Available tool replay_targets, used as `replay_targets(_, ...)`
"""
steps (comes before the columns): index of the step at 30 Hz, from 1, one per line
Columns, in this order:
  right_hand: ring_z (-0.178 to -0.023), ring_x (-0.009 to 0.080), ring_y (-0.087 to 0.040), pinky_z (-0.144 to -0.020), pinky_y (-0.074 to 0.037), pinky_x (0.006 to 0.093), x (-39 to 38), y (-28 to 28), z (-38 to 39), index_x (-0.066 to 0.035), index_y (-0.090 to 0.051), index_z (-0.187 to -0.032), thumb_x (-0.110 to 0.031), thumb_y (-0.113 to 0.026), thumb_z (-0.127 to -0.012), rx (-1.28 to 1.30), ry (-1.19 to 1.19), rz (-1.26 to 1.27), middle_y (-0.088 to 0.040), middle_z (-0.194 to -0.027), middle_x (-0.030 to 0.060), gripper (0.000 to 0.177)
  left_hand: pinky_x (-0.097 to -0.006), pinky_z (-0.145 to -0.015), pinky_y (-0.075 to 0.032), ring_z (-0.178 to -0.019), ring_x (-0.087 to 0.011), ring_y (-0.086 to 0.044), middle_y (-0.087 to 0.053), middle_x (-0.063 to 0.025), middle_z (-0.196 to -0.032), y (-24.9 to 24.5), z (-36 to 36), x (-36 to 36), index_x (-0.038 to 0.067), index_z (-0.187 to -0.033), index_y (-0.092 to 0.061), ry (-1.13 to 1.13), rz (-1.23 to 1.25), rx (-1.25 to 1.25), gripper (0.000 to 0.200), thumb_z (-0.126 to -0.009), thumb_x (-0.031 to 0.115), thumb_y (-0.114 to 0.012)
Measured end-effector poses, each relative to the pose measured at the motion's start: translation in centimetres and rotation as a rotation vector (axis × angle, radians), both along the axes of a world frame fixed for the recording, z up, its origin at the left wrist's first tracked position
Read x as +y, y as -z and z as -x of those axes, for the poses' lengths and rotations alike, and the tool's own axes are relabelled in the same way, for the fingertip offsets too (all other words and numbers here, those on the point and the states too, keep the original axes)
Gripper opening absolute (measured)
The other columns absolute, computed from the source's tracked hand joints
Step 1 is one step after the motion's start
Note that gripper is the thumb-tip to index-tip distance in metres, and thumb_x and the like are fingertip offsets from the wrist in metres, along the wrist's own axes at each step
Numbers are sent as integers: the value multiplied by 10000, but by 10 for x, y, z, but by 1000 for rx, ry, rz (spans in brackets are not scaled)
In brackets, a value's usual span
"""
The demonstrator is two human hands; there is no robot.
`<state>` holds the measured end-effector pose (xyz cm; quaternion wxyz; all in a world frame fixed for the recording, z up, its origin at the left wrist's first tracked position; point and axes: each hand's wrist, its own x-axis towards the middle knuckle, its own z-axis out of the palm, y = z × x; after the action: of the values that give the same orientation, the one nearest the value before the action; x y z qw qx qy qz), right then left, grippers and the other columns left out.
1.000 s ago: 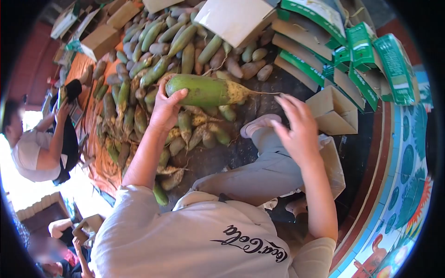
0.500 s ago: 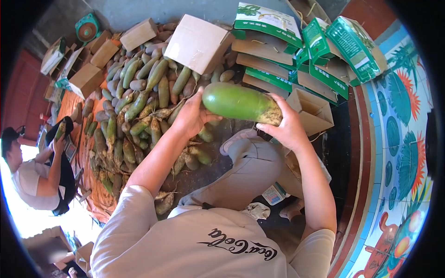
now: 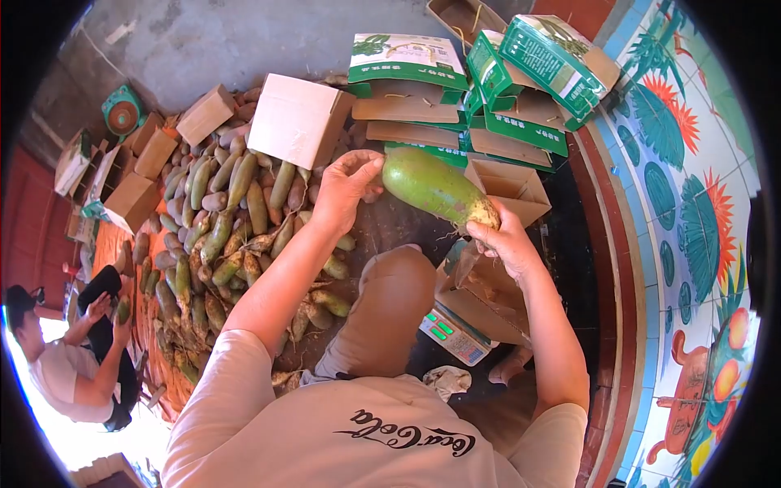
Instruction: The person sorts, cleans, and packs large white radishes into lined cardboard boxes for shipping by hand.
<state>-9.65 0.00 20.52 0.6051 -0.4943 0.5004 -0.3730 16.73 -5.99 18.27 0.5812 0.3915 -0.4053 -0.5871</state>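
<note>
A large green radish [image 3: 431,185] is held up in front of me, its pale, rooty end tilted down to the right. My right hand [image 3: 506,244] is closed around that rooty end. At the opposite, smooth end, my left hand [image 3: 348,193] has its thumb and fingers pinched against the tip. Below the radish stands an open cardboard box [image 3: 480,301], and beside it a digital scale [image 3: 455,335] shows lit green digits.
A big pile of radishes [image 3: 215,244] covers the floor to the left, with a plain carton [image 3: 297,122] on top. Green-and-white boxes [image 3: 407,65] are stacked ahead. A seated person [image 3: 73,366] at the left holds a smaller radish. A painted tile wall [image 3: 683,244] runs along the right.
The radish has tilted, its rooty end lower. My right hand has shifted onto the root tip and my left fingers have drawn into a pinch. The scale's display has come into view.
</note>
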Motion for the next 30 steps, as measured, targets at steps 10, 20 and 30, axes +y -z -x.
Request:
replay_targets(10, -507, 68, -437, -390, -295, 181, 24, 9, 25, -48, -488, -1094, -301, -682, -777, -282, 36, -164, -523, -778, 42, 449, -342, -645, -499, -678, -280, -612, -621, -144, -788, -10, 36, -18, -19, -873, -559, -158, 592, -814, 110, -772, -4, -598)
replay_targets(20, -512, 89, -458, -377, -313, 180, 49, 17, 49, -53, -491, -1037, -391, -582, -855, -339, 256, -207, -538, -777, 87, 395, -405, -656, -489, -752, -319, -599, -603, -125, -800, -3, 57, -35, 50, -890, -582, -289, 759, -1342, 250, -732, 217, -681)
replay_targets(30, -533, 102, -446, -390, -280, 190, 53, 31, 48, -112, -510, -984, -528, -465, -886, -442, 376, -321, -522, -735, 38, 430, -376, -620, -464, -707, -284, -568, -521, -98, -748, -3, 145, 49, 61, -864, -555, 193, 1064, -1026, 287, -659, 181, -715)
